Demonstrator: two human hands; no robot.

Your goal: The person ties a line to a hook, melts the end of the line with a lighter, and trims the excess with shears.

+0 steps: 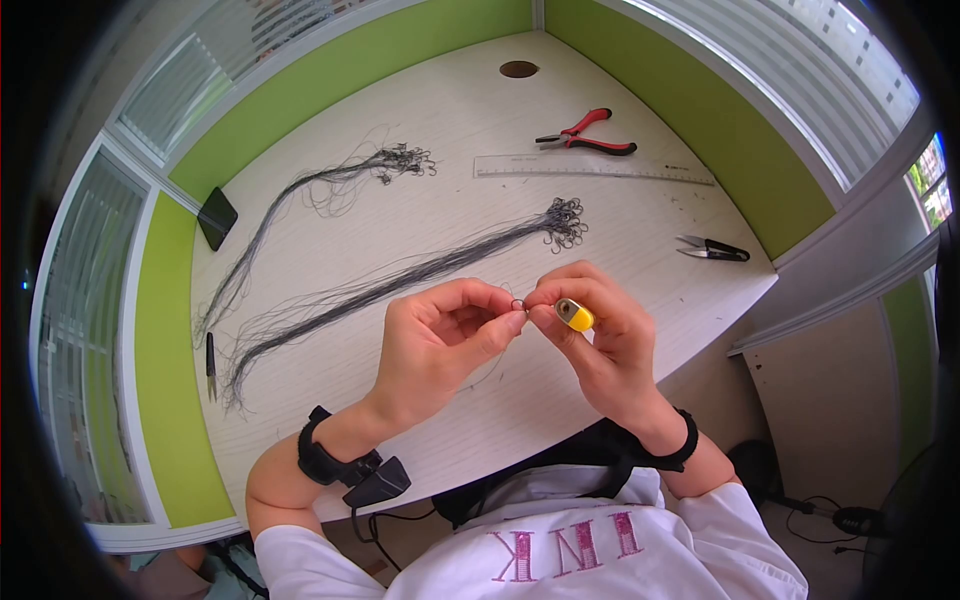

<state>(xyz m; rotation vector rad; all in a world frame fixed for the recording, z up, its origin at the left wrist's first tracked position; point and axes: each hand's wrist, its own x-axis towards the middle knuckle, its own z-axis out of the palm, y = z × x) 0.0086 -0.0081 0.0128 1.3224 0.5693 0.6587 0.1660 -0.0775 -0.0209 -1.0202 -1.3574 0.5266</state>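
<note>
My left hand (440, 335) pinches a small dark fish hook (518, 304) between thumb and forefinger, over the near part of the desk. Meeting it from the other side, my right hand (612, 340) has thumb and forefinger pressed together right at the hook. A yellow lighter (575, 315) with a metal top is held in my right hand, its end pointing up. Thin line trails below the fingertips. Just beyond my hands lies a long bundle of dark lines (400, 283) with a cluster of hooks (566, 225) at its right end.
Farther back lies a second bundle of hooked lines (400, 160). Red-and-black pliers (590, 135) rest behind a clear ruler (590, 167). Thread snips (713, 248) sit near the right edge, another dark-handled pair (211, 365) at left. A black phone-like slab (217, 218) leans against the green partition (165, 400).
</note>
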